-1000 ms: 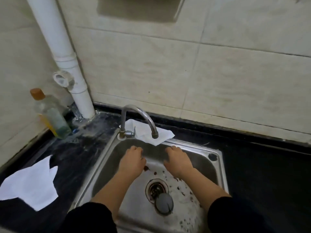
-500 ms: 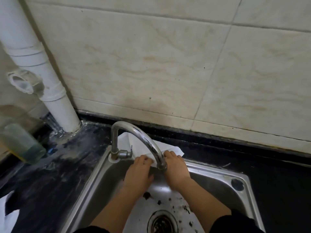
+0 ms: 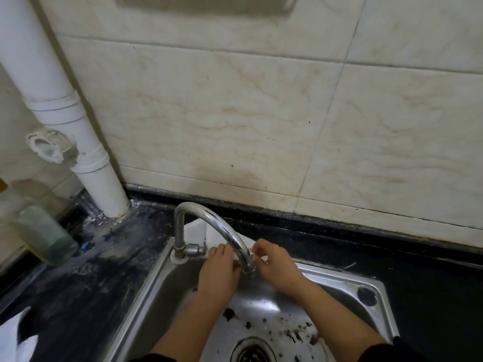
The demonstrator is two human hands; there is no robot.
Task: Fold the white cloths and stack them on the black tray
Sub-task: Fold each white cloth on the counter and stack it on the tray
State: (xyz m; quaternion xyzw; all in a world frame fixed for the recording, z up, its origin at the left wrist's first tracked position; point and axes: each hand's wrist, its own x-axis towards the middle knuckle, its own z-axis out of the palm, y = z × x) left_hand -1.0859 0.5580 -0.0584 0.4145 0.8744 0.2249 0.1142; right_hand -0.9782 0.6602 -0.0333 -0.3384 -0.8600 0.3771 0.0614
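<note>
A white cloth (image 3: 194, 233) lies on the black counter behind the sink, partly hidden by the faucet (image 3: 209, 216). My left hand (image 3: 217, 274) reaches over the sink's back rim, its fingertips closed on the cloth's near edge left of the spout. My right hand (image 3: 278, 267) is right of the spout and pinches the same cloth's edge between thumb and fingers. A second white cloth (image 3: 13, 338) lies spread at the bottom left corner. No black tray is in view.
The steel sink (image 3: 339, 279) holds dark debris around its drain (image 3: 252, 351). A clear bottle (image 3: 39, 231) stands at the left on the black counter (image 3: 86, 283). A white pipe (image 3: 78, 142) rises in the corner. Tiled wall is close behind.
The view has moved closer to the wall. Both hands have gone forward from the sink basin to the cloth behind the faucet, and the right hand's fingers have curled onto its edge.
</note>
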